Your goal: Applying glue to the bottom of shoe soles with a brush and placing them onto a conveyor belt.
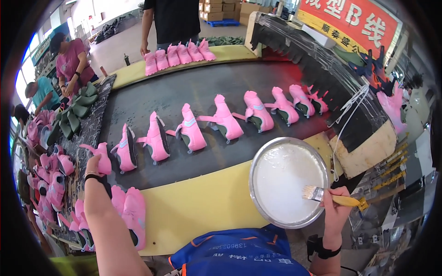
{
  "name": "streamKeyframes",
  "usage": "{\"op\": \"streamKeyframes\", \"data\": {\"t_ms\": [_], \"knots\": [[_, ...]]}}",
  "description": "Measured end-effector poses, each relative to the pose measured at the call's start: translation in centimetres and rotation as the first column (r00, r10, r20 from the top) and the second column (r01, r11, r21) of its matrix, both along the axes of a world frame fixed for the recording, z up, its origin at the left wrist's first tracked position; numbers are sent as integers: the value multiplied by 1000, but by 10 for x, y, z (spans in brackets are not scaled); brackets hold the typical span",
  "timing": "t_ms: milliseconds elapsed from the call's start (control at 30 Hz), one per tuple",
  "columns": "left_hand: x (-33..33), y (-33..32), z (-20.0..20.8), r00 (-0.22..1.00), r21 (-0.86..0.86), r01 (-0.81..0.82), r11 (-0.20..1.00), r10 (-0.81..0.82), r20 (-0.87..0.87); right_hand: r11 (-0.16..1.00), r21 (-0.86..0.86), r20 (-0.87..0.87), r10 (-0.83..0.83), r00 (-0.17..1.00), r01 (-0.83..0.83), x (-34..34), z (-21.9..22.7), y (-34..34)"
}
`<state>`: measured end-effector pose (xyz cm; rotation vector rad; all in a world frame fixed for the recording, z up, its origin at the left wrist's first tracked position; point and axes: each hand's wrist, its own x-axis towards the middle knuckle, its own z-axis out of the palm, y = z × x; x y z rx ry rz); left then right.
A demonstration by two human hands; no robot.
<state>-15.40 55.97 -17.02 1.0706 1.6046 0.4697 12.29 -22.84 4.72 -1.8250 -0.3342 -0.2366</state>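
Observation:
My right hand [337, 209] is closed round the yellow handle of a flat paintbrush [346, 201]. The brush's pale bristles are over a round metal basin [252, 186] of white liquid [283, 172], near its right rim. Far to the left, my left hand [93, 164] grips a pink shoe upper [103, 157] at the near left end of the dark conveyor belt; some of its fingers are hidden behind the upper. From there a slanting row of similar pink uppers, one of them this pink upper [192, 131], runs across the belt to a red-lit opening.
Pink uppers [133, 211] stand by my left forearm, with more heaped at far left beside green shoe lasts [71, 115]. A yellow board [193, 202] edges the belt. Across it, a person in black [172, 20] stands behind several pink uppers [172, 56]. White cord [343, 133] hangs at right.

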Motion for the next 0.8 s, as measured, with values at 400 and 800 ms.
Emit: {"op": "streamKeyframes", "data": {"t_ms": [400, 800], "knots": [[7, -176, 176, 905, 215, 425, 879, -410, -113, 946, 296, -214, -73, 974, 136, 2, -26, -23], [26, -448, 43, 784, -77, 547, 833, -479, 394, 982, 182, -203, 91, 975, -53, 12, -57, -19]]}}
